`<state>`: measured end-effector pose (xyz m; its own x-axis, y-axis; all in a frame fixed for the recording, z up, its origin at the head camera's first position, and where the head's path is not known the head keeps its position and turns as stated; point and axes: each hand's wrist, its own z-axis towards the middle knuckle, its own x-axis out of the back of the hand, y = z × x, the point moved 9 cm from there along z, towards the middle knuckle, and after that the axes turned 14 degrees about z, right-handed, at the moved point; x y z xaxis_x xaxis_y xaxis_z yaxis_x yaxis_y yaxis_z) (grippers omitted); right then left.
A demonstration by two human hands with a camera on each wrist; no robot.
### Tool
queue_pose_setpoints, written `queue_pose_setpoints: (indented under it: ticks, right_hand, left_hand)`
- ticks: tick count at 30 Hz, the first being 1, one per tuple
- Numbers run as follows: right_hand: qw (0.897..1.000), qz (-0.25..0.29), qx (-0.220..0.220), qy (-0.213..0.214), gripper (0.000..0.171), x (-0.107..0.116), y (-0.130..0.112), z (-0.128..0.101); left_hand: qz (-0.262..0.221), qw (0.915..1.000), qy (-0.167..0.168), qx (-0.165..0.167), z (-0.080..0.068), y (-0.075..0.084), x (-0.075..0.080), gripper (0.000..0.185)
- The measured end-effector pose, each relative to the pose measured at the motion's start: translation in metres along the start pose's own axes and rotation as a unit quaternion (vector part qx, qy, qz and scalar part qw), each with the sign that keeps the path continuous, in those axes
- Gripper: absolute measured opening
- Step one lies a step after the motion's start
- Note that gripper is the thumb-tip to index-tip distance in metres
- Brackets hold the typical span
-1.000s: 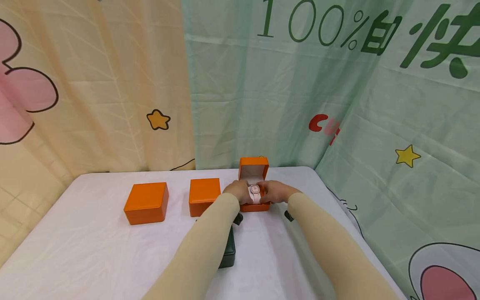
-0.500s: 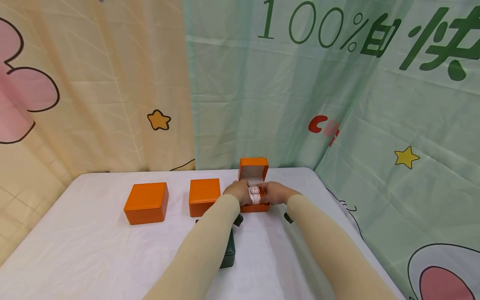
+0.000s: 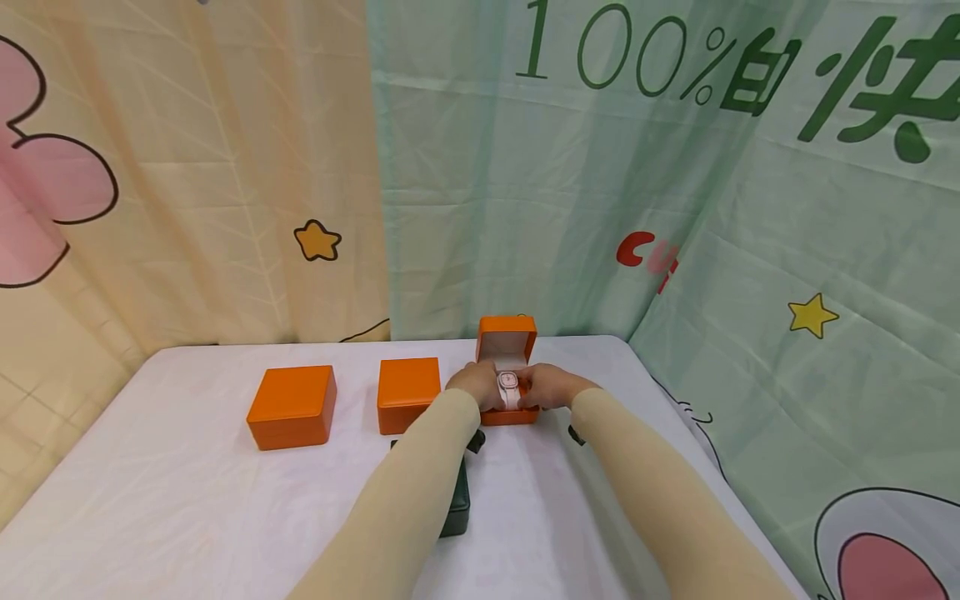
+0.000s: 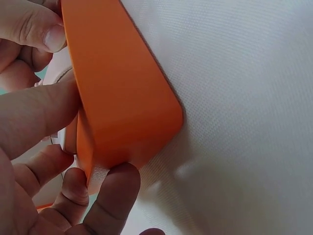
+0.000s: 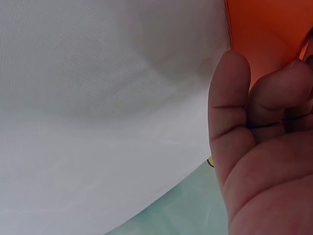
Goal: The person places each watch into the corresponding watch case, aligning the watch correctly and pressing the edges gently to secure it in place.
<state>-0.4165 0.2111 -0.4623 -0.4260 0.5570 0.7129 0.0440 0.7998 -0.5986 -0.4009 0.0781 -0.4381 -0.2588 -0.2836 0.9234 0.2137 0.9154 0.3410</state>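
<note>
From the head view, both hands meet at an open orange watch box (image 3: 508,414) that stands on the white bench (image 3: 187,508) near its far edge, its lid (image 3: 507,337) upright and showing a pale lining. The left hand (image 3: 472,384) clasps the box from its left side and the right hand (image 3: 545,385) from its right side, and between them sits a white watch (image 3: 509,385) with a pinkish square face, resting on top of the box base. To the left of this box stand two closed orange boxes: one (image 3: 408,393) just beside the left hand, the other (image 3: 293,406) farther left and apart from it. A dark green box (image 3: 456,505) lies on the bench under the left forearm, closer to the person. Printed cloth hangs behind the bench, cream on the left (image 3: 187,167) and green on the right (image 3: 637,183)

In the left wrist view, the left hand (image 4: 39,161) grips the orange box (image 4: 122,93): curled fingers (image 4: 113,196) press its near corner and the thumb lies along its side, while fingertips of the other hand (image 4: 34,30) touch the box's upper edge. The box stands on the white woven cover of the bench (image 4: 244,122)

In the right wrist view, the right hand (image 5: 266,147) shows curled fingers (image 5: 230,93) closed against the orange box wall (image 5: 266,34), with the white bench cover (image 5: 98,98) filling the rest and a strip of green cloth (image 5: 186,210) below
</note>
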Motion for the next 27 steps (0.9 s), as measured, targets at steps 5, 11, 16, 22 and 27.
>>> queue_pose_setpoints:
  ticks: [5, 11, 16, 22, 27]
  right_hand:
    - [1.0, 0.006, -0.001, 0.002, 0.058, 0.0006, 0.0011, -0.0007]
    - [1.0, 0.013, 0.001, 0.005, 0.058, 0.0, 0.0015, -0.002]
    - [1.0, 0.015, 0.001, 0.01, 0.061, -0.0017, 0.0019, -0.0027]
    - [1.0, -0.002, 0.012, 0.012, 0.06, -0.003, -0.0009, -0.0033]
    - [1.0, -0.008, 0.025, 0.01, 0.059, -0.0015, -0.0024, -0.0019]
  left_hand:
    - [0.008, 1.0, -0.001, 0.002, 0.0007, -0.0002, -0.0008, 0.053]
    - [0.014, 0.9999, 0.0, 0.004, 0.0044, -0.0009, -0.0035, 0.054]
    - [0.006, 1.0, -0.004, 0.005, 0.0067, -0.002, -0.0064, 0.053]
    - [0.013, 0.9999, 0.0, 0.002, 0.0029, -0.0009, -0.0033, 0.049]
    - [0.031, 0.9995, -0.004, -0.006, 0.0013, 0.0023, -0.0004, 0.042]
